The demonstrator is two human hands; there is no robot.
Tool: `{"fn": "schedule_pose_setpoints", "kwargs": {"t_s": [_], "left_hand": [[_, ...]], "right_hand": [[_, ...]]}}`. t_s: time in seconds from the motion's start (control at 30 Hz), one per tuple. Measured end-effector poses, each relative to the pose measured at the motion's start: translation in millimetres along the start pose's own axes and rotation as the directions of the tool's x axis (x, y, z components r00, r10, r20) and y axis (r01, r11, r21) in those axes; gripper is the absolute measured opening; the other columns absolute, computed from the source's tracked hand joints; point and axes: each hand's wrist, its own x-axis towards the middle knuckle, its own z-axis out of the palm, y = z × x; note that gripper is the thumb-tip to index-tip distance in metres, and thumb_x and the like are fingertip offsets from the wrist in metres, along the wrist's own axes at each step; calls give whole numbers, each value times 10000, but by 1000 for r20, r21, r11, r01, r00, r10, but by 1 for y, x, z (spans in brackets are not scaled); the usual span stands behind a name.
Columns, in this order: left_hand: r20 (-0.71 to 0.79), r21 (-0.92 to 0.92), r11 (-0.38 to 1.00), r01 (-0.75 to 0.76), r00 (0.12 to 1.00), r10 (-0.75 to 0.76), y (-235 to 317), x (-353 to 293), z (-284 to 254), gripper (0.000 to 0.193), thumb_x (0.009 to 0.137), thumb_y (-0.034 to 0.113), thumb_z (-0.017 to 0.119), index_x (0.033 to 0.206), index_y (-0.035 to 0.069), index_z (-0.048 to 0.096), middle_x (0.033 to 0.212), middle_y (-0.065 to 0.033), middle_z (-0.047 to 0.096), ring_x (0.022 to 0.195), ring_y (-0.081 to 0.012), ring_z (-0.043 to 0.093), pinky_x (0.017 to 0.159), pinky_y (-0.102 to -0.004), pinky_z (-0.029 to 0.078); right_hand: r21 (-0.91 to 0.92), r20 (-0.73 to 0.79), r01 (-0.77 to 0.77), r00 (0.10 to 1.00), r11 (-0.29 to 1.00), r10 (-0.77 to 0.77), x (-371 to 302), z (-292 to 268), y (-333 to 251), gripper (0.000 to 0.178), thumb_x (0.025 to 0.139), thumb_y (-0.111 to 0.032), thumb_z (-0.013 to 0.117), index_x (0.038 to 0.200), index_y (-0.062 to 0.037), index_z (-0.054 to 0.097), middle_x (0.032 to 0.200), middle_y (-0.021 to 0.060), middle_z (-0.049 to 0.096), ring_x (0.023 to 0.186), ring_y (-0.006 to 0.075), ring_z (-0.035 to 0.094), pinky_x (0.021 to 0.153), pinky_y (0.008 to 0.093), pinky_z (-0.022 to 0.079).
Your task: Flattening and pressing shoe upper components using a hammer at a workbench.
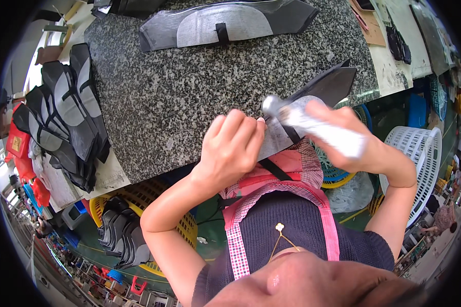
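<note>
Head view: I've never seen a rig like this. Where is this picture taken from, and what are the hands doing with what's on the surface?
There is no machine here, just a person's bare hands. The single picture comes from a fisheye camera worn on the head, looking down, so straight edges bend near its rim.

The right hand grips a hammer, blurred, its metal head near the left fingertips. The left hand is curled at a dark, grey-patched piece on the near edge of a speckled stone slab; its exact grip is hidden. A similar piece lies at the far edge, and more are piled to the left.
</note>
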Motion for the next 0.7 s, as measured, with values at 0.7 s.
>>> {"fn": "schedule_pose_setpoints", "kwargs": {"t_s": [0.7], "left_hand": [[68,-156,987,42,997,-32,-15,-29,-17,257,718,65,652,960,-18,677,854,-78,573,785,-234,568,639,-339,511]], "right_hand": [[-189,-125,194,968,963,-219,21,6,-16,242,890,28,589,1129,37,551,683,181,533,565,354,575,559,377,426]]}}
